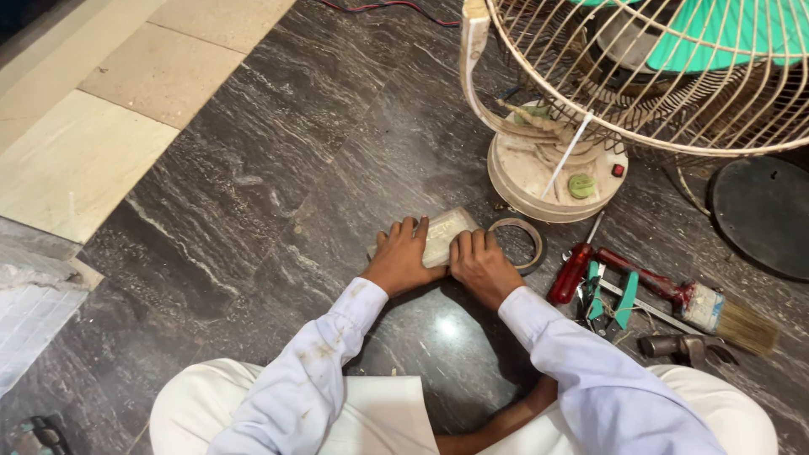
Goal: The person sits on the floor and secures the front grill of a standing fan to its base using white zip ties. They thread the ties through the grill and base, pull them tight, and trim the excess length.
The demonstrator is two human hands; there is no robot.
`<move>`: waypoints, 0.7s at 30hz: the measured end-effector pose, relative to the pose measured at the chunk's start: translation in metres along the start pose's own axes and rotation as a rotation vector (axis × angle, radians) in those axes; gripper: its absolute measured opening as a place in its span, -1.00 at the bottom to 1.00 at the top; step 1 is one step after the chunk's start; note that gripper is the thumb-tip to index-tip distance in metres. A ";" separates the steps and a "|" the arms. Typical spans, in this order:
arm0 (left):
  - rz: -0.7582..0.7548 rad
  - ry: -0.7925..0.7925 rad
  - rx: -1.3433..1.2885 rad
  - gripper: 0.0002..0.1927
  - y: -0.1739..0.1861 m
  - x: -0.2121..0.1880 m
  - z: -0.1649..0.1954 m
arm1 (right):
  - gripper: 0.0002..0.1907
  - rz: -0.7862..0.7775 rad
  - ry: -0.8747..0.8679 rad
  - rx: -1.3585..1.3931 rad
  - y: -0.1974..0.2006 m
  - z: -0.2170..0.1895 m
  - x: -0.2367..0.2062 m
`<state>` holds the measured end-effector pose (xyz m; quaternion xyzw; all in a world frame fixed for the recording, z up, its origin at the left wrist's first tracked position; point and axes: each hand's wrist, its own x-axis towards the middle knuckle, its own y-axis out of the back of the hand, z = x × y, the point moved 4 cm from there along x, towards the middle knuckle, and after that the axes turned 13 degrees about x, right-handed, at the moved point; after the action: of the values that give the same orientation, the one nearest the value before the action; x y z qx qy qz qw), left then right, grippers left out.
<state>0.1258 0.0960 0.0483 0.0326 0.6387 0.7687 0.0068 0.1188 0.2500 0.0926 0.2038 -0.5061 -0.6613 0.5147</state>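
While the fan (674,84) stands opened, guard bare, work is early: left hand (403,257) and right hand (482,265) both press and grip a small pale block (445,234) flat on the floor (295,168). Pliers (608,297) and brush (699,305) lie untouched.

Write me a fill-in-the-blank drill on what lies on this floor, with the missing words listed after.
1. Both hands, the left hand and the right hand, press on a pale ____ block.
2. The roll of tape lies to the ____ of the block.
3. The fan has ____ blades.
4. The screwdriver has a ____ handle.

Missing words: rectangular; right; green; red
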 end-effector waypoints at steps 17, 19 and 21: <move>-0.115 0.015 -0.014 0.17 0.013 0.004 -0.001 | -0.42 -0.155 0.018 0.274 0.014 0.000 0.012; -0.174 0.023 -0.009 0.19 0.012 0.007 -0.001 | -0.46 -0.176 0.021 0.254 0.015 0.001 0.013; -0.159 -0.011 0.014 0.16 0.015 0.007 0.001 | -0.48 -0.190 0.025 0.260 0.015 0.001 0.013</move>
<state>0.1198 0.0942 0.0639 -0.0137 0.6445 0.7612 0.0711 0.1200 0.2395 0.1095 0.3239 -0.5594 -0.6335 0.4252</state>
